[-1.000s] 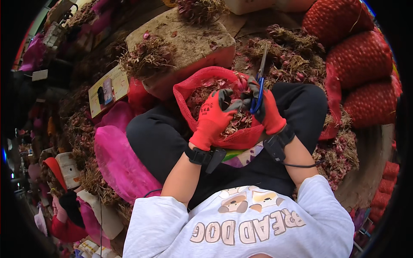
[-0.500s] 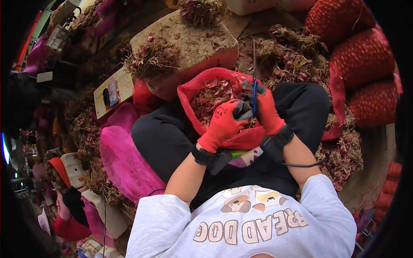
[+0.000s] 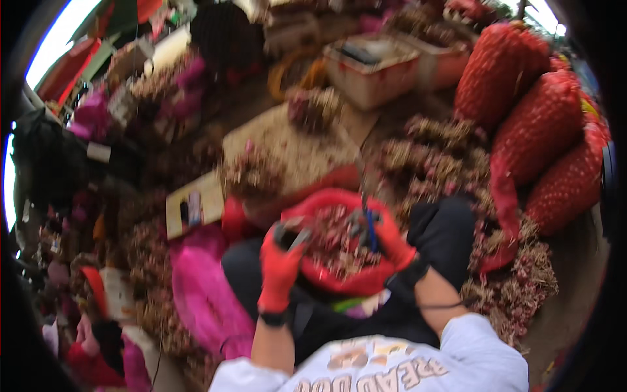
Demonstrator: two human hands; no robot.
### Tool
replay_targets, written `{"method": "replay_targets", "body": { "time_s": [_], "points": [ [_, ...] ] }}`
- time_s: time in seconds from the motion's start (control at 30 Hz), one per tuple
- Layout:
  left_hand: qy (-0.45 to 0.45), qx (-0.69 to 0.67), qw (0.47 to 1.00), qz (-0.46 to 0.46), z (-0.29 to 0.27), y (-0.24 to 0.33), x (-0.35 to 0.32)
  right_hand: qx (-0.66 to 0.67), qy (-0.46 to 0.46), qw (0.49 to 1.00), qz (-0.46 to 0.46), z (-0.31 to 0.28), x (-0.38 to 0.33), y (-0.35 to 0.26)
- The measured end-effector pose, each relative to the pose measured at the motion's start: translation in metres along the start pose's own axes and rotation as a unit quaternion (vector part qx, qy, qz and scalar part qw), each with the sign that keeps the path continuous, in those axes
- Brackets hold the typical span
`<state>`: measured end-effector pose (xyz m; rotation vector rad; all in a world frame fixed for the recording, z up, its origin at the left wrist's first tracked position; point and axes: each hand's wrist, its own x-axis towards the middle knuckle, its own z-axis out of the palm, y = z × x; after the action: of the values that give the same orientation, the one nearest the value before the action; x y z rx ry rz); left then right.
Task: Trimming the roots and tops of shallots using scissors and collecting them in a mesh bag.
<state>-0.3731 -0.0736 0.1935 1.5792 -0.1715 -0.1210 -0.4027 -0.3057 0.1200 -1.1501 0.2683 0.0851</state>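
My left hand, in a red glove with grey fingertips, is raised left of the red mesh bag. Its thumb and fingers look apart, with nothing visible between them, though motion blurs them. My right hand, gloved alike, is closed on blue-handled scissors over the bag's right side. The thin blades point up and away from me. Between my legs the bag stands with its mouth open, holding loose shallots and dry trimmings.
A pale block ahead carries bunches of dried shallots. More bunches lie to the right, beside full red mesh sacks. Pink mesh lies by my left leg, near a board with a phone. White foam boxes stand behind.
My left hand has parted from the right and moved left, out of the bag's mouth. The right hand still grips the scissors. The view has tilted up, showing more of the background.
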Motion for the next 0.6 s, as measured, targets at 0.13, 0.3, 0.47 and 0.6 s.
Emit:
{"method": "replay_targets", "body": {
  "time_s": [0.13,0.3,0.47,0.6],
  "points": [
    [0.164,0.114,0.973,0.114,-0.099,0.061,-0.04,0.059,-0.061,0.996,-0.019,-0.001,-0.003,-0.018],
    [0.137,0.584,0.799,-0.052,-0.199,0.055,-0.111,0.057,-0.06,0.996,-0.013,-0.008,-0.005,-0.018],
    [0.056,0.597,0.785,-0.159,-0.196,0.045,-0.157,0.001,-0.092,0.996,0.019,-0.001,-0.017,-0.018],
    [0.131,0.482,0.851,-0.164,-0.167,0.086,-0.164,-0.021,-0.055,0.998,0.016,0.003,-0.01,-0.001]
  ]
}}
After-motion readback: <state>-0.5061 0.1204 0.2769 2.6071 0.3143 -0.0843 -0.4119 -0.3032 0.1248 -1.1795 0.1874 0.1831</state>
